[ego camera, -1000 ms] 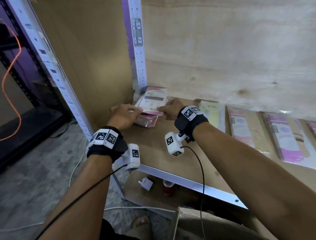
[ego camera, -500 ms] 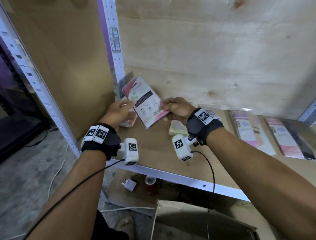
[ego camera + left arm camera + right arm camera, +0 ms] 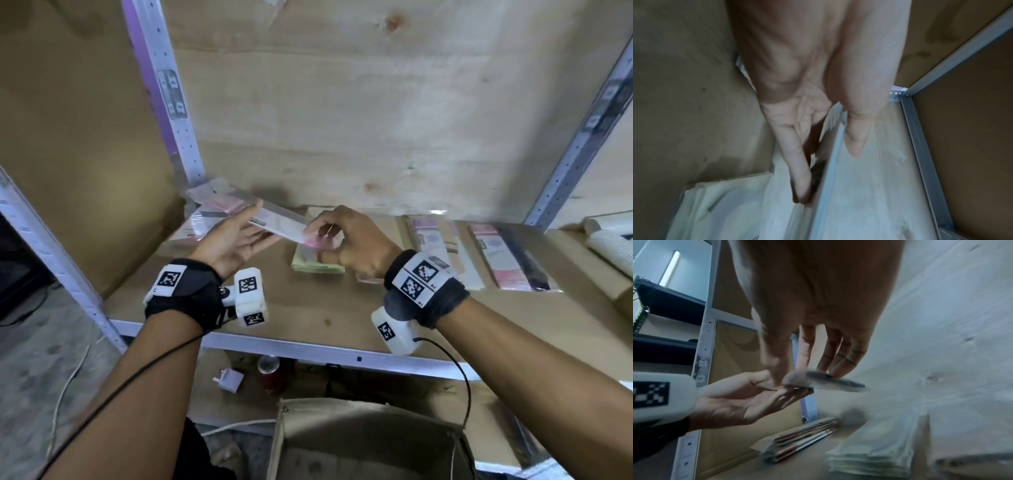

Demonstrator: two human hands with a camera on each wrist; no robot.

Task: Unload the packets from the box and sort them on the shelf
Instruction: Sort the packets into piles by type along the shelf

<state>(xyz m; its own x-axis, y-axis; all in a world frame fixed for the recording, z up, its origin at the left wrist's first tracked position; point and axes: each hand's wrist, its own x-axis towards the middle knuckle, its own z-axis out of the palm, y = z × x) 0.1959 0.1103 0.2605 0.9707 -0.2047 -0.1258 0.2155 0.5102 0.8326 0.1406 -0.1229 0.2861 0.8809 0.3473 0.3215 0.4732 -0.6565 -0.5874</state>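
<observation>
A flat white-and-pink packet (image 3: pixel 279 226) is held level above the wooden shelf (image 3: pixel 308 308), between both hands. My left hand (image 3: pixel 253 226) lies palm up under its left end, thumb (image 3: pixel 856 138) on one face and fingers (image 3: pixel 797 170) on the other. My right hand (image 3: pixel 318 231) pinches the right end (image 3: pixel 818 382) between thumb and fingertips. Below it, a pink stack (image 3: pixel 195 228) sits in the shelf's left corner and a green stack (image 3: pixel 315 265) lies under my right hand. The open cardboard box (image 3: pixel 366 442) is on the floor in front; its inside is dark.
More pink packets (image 3: pixel 435 246) (image 3: pixel 503 255) lie in rows to the right on the shelf. Perforated metal uprights (image 3: pixel 178 130) (image 3: pixel 582 137) frame the bay, with a plywood back wall. A red can (image 3: pixel 270 373) and a white plug (image 3: pixel 231 380) sit under the shelf edge.
The packet was lifted off the corner stack, raised with its face toward me, and has since tipped flatter and moved right. Both hands stayed on it.
</observation>
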